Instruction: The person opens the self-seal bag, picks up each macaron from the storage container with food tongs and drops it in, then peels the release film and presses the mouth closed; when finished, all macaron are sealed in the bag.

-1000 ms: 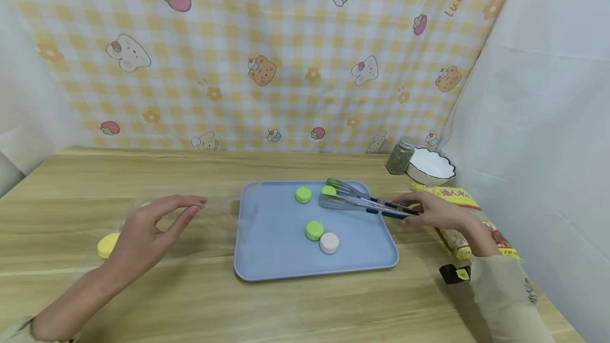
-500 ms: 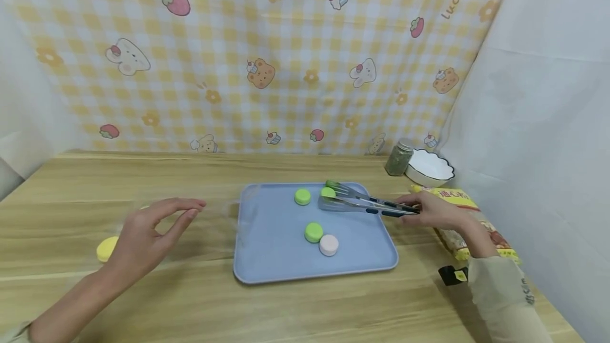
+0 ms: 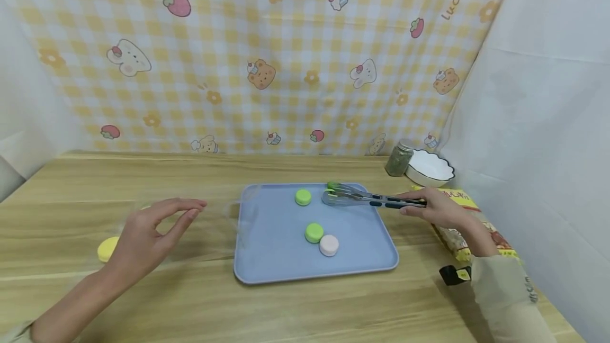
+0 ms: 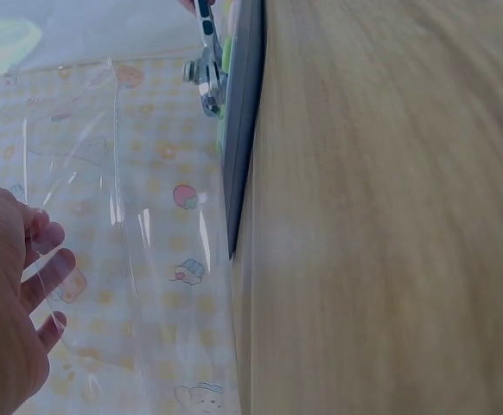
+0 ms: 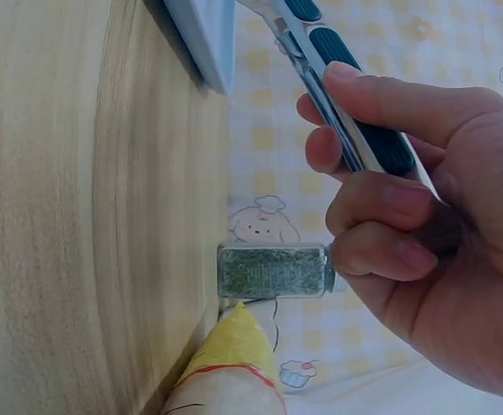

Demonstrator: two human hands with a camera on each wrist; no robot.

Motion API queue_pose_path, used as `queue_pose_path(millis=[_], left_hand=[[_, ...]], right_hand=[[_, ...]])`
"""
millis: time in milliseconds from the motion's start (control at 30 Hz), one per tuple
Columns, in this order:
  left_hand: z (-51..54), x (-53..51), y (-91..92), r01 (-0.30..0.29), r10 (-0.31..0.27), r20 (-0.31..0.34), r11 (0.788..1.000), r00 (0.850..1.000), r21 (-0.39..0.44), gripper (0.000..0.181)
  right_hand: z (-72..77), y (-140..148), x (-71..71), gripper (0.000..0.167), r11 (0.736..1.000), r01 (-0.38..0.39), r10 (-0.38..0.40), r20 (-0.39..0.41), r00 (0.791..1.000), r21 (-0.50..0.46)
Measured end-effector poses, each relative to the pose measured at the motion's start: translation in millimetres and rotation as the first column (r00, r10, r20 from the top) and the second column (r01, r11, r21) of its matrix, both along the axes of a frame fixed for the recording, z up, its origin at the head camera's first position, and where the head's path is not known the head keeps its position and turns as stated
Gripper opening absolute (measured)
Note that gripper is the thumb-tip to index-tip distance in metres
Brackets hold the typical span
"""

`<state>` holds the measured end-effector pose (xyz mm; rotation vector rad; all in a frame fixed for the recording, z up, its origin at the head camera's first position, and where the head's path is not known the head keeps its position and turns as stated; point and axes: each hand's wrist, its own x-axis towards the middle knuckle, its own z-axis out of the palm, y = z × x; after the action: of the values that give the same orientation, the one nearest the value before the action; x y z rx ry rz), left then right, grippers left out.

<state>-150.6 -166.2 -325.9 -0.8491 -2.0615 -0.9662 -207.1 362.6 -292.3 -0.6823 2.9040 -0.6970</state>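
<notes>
My left hand point(image 3: 143, 234) pinches the edge of a clear plastic bag point(image 4: 126, 207) left of the blue tray point(image 3: 276, 274). A yellow macaron point(image 3: 107, 249) shows beside that wrist; whether it lies inside the bag I cannot tell. My right hand point(image 3: 440, 209) grips metal tongs point(image 3: 381, 201) with dark handle pads. The tongs' tips are closed together at the tray's far right, around a green macaron point(image 3: 329, 193) mostly hidden by them. Elsewhere on the tray are a green macaron point(image 3: 303, 197), another green macaron point(image 3: 314, 233) and a white macaron point(image 3: 329, 245) touching it.
A jar of dried green herbs point(image 3: 399, 159) and a white scalloped dish point(image 3: 430, 167) stand at the back right. A yellow food packet point(image 3: 491, 229) lies under the right forearm, near a small black object point(image 3: 452, 275). A checked curtain point(image 3: 286, 30) hangs behind the table.
The tongs' arms have come together as my right hand squeezed, and their tips have closed about the green macaron. The left hand has stayed almost still with the bag.
</notes>
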Motion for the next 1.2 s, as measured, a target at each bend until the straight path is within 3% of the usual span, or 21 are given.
queue_pose_path(millis=[333, 533, 733, 967, 1200], left_hand=[[2.7, 1.7, -1.5, -0.004, 0.004, 0.063, 1.000, 0.998, 0.001, 0.028], [4.8, 0.3, -0.1, 0.000, 0.000, 0.045, 1.000, 0.999, 0.007, 0.027], [3.1, 0.6, -0.4, 0.011, -0.011, 0.000, 0.999, 1.000, 0.030, 0.028], [1.9, 2.9, -0.2, 0.001, -0.002, 0.042, 0.999, 0.999, 0.033, 0.029], [3.2, 1.9, 0.3, 0.014, -0.015, 0.017, 0.999, 1.000, 0.048, 0.029]], right_hand=[[3.8, -1.9, 5.1, 0.035, 1.000, 0.021, -0.021, -0.050, 0.999, 0.002], [12.9, -7.5, 11.4, 0.038, 0.999, 0.041, -0.042, -0.029, 0.999, -0.036], [19.5, -23.7, 12.8, 0.036, 0.997, -0.028, 0.027, -0.015, 1.000, -0.078], [27.0, -46.9, 20.7, 0.032, 0.988, -0.100, 0.096, -0.040, 0.995, -0.118], [29.1, -79.3, 23.3, 0.031, 0.973, -0.193, 0.186, -0.071, 0.980, -0.126]])
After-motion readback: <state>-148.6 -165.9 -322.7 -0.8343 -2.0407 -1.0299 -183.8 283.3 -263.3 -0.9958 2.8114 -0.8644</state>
